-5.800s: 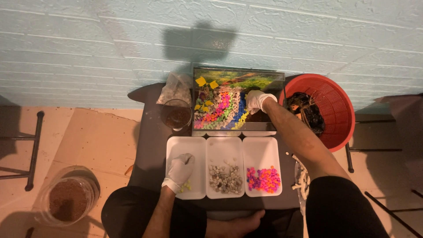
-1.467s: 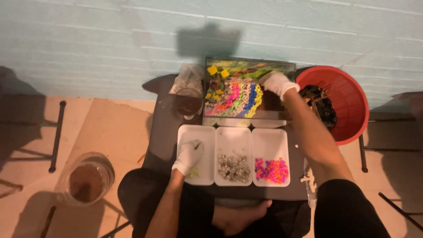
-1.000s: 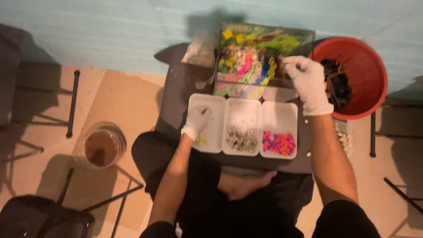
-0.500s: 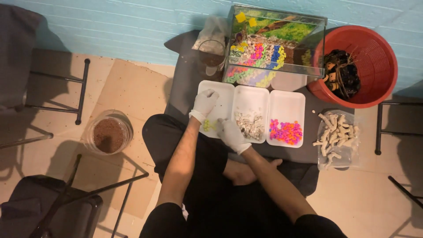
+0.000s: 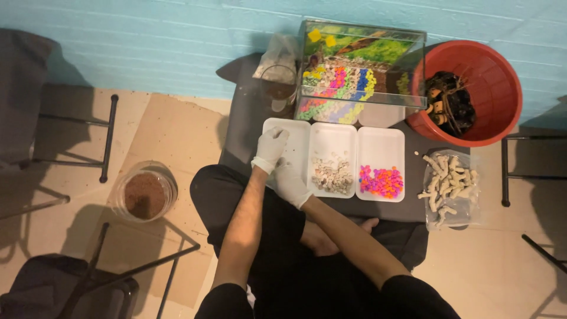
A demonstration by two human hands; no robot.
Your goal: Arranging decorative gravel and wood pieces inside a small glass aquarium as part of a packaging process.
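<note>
Three white trays lie side by side on the dark table; the leftmost tray (image 5: 295, 127) bears both gloved hands. The left hand (image 5: 270, 149) rests on it with fingers curled loosely, holding nothing visible. The right hand (image 5: 291, 182) sits just below, crossing beneath the left wrist; its grip cannot be told. Right of them: grey pebbles (image 5: 332, 175), then pink beads (image 5: 381, 181). Beyond stands a glass tank (image 5: 360, 71).

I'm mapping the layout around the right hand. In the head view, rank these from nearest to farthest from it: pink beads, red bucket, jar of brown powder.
1. Pile of pink and orange beads, in the right-hand white tray.
2. Clear jar of brown powder, on the floor, left.
3. Round red plastic bucket, far right, by the wall.

Measured from the gloved right hand.
</note>
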